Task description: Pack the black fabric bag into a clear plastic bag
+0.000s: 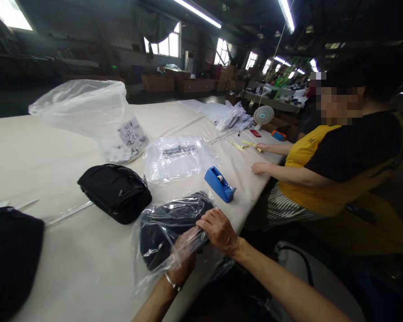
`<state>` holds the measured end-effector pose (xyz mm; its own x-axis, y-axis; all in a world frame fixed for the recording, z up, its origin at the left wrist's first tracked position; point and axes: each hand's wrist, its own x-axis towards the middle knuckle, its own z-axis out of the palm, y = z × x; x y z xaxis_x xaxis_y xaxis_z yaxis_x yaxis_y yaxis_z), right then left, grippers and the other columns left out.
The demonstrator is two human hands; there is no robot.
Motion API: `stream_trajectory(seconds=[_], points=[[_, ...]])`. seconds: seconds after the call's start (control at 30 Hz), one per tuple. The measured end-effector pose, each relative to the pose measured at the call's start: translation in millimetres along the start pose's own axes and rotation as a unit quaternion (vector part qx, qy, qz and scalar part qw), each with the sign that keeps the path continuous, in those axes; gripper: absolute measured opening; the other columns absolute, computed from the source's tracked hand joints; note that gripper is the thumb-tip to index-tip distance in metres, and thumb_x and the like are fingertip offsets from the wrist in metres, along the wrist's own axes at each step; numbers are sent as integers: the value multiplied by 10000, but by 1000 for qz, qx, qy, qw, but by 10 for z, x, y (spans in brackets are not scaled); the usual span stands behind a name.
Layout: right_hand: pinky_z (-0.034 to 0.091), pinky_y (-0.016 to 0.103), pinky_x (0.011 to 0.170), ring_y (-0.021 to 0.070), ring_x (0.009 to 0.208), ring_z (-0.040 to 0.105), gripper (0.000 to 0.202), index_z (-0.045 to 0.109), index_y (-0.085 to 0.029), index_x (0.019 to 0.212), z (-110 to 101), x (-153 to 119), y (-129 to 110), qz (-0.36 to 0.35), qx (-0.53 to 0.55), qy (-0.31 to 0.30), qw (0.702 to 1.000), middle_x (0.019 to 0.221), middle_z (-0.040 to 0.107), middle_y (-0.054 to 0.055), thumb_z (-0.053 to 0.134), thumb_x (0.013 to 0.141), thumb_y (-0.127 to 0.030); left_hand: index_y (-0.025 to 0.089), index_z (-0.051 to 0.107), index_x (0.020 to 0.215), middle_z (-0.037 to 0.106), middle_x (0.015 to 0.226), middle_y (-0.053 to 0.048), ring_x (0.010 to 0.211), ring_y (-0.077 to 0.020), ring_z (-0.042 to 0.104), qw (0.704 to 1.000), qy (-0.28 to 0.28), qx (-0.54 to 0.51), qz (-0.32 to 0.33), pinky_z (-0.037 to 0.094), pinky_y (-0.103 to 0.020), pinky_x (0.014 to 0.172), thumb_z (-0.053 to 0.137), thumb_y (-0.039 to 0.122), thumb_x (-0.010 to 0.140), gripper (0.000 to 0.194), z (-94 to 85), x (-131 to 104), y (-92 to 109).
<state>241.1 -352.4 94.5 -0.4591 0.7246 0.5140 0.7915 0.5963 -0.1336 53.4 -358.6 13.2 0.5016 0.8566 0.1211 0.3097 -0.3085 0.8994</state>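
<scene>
A black fabric bag (174, 219) lies inside a clear plastic bag (147, 273) at the table's near edge. My right hand (220, 232) is closed on the right edge of the plastic, fingers bent over it. Beside it, my left hand (184, 255), with a bangle on the wrist, is partly covered by the clear film. Its fingers are closed at the plastic's edge by my right fingertips, and part of them is hidden. Another black bag (116, 192) with a zip stands just behind, to the left. A blue tape dispenser (220, 184) sits beyond my right hand.
Flat clear plastic bags (179, 156) lie mid-table. A large translucent sack (87, 112) with a handwritten label stands back left. A dark bag (11, 259) is at the left edge. On the right, a co-worker (309, 179) handles yellow strips (238, 145) near a small fan (263, 115).
</scene>
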Motion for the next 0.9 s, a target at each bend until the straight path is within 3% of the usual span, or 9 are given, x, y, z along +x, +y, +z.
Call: stream_trajectory(seconds=[0.07,0.13,0.2,0.27,0.4,0.47,0.63,0.8,0.9], points=[[422,367,844,204,902,551,254,644,-203,1132,-23,-13,16,12,9,14,1000,948,664,61,465,956,-169,262,583,1292,546,1427,-65,1416,-279,365,996,5,70,54,159,-567,1223,397,258,930,407,-93,50,27],[412,361,819,203,887,555,278,621,-207,1199,-103,-39,-23,18,15,31,999,962,659,70,468,967,-197,239,514,1360,510,1458,-75,1433,-274,331,971,11,197,132,144,-578,1220,380,189,938,445,-157,126,44],[404,345,753,199,820,550,259,627,-207,1183,-175,-60,-95,14,30,43,999,878,643,61,476,975,-238,192,450,1409,483,1473,-115,1411,-295,369,923,20,335,191,228,-568,1193,404,212,949,463,-179,228,53],[385,319,672,182,723,533,225,641,-188,1117,-189,-102,-170,-14,58,33,998,757,609,38,475,978,-247,160,405,1438,446,1492,-146,1391,-320,395,893,27,407,189,307,-540,1154,454,287,943,513,-163,337,64],[361,289,570,148,596,525,224,646,-154,1022,-89,-326,-243,-60,125,-53,989,661,599,14,431,977,-199,189,223,1514,333,1554,-122,1328,-304,477,894,51,428,121,399,-486,1068,397,261,959,586,-79,458,122],[362,285,549,144,572,536,248,648,-156,1027,-61,-454,-231,-46,145,-88,984,652,611,14,409,978,-192,236,180,1521,352,1547,-84,1324,-292,482,895,62,424,128,379,-493,1079,361,216,967,583,-55,458,151],[408,282,565,153,571,590,312,612,-188,1202,-158,-572,-231,-16,187,-149,971,687,669,26,399,975,-206,271,199,1515,421,1517,-58,1440,-293,308,904,26,396,161,201,-553,1185,370,202,966,579,-110,481,106],[448,294,583,174,593,629,377,571,-251,1282,-109,-850,-414,7,268,-200,942,724,708,37,375,960,-251,192,375,1456,461,1487,-116,1400,-341,375,935,-54,345,62,290,-589,1151,397,262,960,502,-103,569,-153],[456,282,552,177,548,622,403,553,-243,1315,32,-1192,-477,23,241,-223,944,695,702,41,351,968,-283,177,366,1461,449,1491,-118,1386,-357,392,933,-70,347,66,325,-600,1133,396,264,960,509,-62,572,-279]])
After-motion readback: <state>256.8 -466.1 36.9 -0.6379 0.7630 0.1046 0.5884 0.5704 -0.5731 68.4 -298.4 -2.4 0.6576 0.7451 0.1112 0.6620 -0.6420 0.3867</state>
